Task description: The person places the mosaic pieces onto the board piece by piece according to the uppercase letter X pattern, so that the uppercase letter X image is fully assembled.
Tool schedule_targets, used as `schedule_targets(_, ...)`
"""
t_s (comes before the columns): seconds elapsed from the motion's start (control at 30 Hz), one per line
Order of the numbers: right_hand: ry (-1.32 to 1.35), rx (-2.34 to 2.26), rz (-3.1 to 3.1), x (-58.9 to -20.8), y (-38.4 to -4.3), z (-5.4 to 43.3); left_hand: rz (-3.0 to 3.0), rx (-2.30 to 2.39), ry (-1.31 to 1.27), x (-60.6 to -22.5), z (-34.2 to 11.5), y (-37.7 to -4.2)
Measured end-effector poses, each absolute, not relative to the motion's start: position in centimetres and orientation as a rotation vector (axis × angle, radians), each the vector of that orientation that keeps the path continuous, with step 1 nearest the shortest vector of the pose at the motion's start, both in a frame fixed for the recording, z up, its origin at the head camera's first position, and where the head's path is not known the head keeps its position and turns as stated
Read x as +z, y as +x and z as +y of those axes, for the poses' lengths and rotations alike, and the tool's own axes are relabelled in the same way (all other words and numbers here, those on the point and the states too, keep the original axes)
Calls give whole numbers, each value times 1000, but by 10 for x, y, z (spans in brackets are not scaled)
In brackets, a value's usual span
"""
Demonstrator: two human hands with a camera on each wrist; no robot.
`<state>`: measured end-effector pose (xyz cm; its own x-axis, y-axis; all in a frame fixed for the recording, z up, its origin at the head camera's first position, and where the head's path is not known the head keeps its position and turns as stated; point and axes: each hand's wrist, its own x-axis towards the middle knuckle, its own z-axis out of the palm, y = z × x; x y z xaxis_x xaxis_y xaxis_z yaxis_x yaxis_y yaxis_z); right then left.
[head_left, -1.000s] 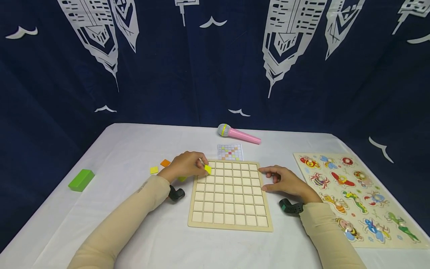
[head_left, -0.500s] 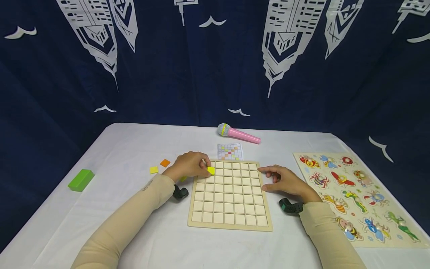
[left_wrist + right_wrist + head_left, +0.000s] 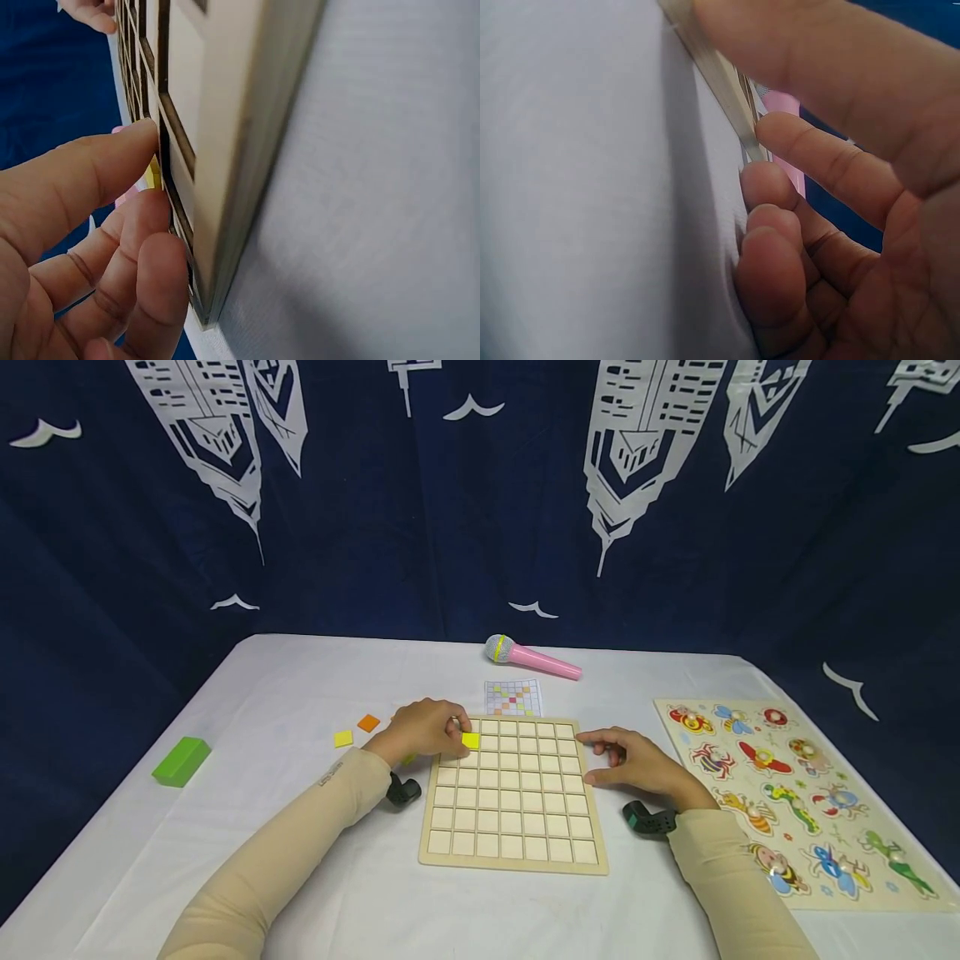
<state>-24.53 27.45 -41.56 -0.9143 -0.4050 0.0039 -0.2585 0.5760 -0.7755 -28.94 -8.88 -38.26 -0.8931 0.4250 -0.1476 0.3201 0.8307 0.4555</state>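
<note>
My left hand [image 3: 426,727] is over the upper left part of a wooden grid board [image 3: 517,865]. Its thumb and index finger pinch a small yellow square tile [image 3: 471,741] at one of the board's cells; in the left wrist view only a sliver of this yellow tile [image 3: 154,174] shows between the fingertips. At the board's right edge, my right hand [image 3: 636,762] touches the rim with thumb and index fingertip and holds no tile. In the right wrist view the other fingers of the right hand [image 3: 840,247] bend loosely beside the white cloth.
Left of the board lie a yellow tile [image 3: 342,739] and an orange tile [image 3: 368,723]; others are partly hidden by the left hand. A printed colour grid card [image 3: 513,698] and pink toy microphone [image 3: 543,662] lie behind. A green block [image 3: 182,762] and insect puzzle [image 3: 795,802] flank them.
My left hand has shifted slightly right with the yellow tile, which now looks flatter against the board. Over the last half second it barely moves. The right hand stays where it was.
</note>
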Motion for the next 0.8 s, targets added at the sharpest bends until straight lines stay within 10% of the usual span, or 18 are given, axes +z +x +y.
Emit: schedule_targets(0.8, -591, -1298, 2614, -416, -245, 275, 2755, 954, 584, -363, -153, -269)
